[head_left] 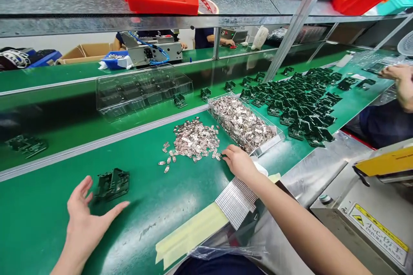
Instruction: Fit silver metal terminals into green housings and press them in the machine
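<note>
My left hand [86, 219] is open, its thumb and fingers spread around the near left side of a green circuit board assembly [113, 184] on the green bench. A gap shows between thumb and board. Over the right edge of a heap of small silvery metal pieces [196, 138], my right hand [238, 162] has its thumb and fingertips pinched together. A small metal piece appears at those fingertips, mostly hidden. Just behind that hand stands a clear plastic tray [280, 136] full of the same metal pieces. A few loose ones lie left of the heap.
Many green circuit boards [300, 99] crowd the bench at right. A silvery gridded sheet [237, 202] and yellow tape [190, 232] lie along the near edge. A clear compartment tray [145, 90] stands behind the rail. Another person's hand [396, 72] is at far right.
</note>
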`<state>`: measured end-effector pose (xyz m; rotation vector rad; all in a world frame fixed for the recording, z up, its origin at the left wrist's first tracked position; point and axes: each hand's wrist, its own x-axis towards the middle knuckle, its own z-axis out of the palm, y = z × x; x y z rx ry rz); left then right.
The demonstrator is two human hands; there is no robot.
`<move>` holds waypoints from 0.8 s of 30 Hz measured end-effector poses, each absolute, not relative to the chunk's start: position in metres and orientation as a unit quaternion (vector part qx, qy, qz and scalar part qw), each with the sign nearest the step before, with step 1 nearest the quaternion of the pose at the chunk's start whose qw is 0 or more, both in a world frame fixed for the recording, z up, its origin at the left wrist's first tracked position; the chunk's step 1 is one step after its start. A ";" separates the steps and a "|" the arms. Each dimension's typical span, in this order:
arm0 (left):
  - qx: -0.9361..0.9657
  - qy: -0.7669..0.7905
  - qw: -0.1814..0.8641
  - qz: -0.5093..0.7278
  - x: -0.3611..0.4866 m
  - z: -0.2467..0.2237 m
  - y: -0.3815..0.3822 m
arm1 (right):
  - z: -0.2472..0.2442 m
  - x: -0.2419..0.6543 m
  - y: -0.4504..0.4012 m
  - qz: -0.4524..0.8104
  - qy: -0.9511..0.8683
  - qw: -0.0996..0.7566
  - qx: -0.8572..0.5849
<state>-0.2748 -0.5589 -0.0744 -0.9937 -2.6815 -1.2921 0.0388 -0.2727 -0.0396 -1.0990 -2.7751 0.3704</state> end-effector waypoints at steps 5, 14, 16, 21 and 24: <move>-0.338 -0.881 -0.094 -0.317 -0.300 -0.075 -0.561 | -0.034 0.040 -0.281 0.129 -0.923 0.076 -0.354; -0.318 -0.876 -0.033 -0.362 -0.283 -0.060 -0.546 | -0.040 0.022 -0.281 0.177 -0.904 0.077 -0.380; -0.265 -0.861 -0.036 -0.433 -0.269 -0.057 -0.538 | -0.042 0.020 -0.280 0.198 -0.898 0.096 -0.380; -0.204 -0.722 -0.164 -0.640 -0.210 -0.043 -0.497 | -0.040 0.027 -0.284 0.267 -0.871 0.174 -0.374; -0.213 -0.625 -0.285 -0.694 -0.166 -0.039 -0.465 | -0.033 0.038 -0.300 0.307 -0.847 0.227 -0.369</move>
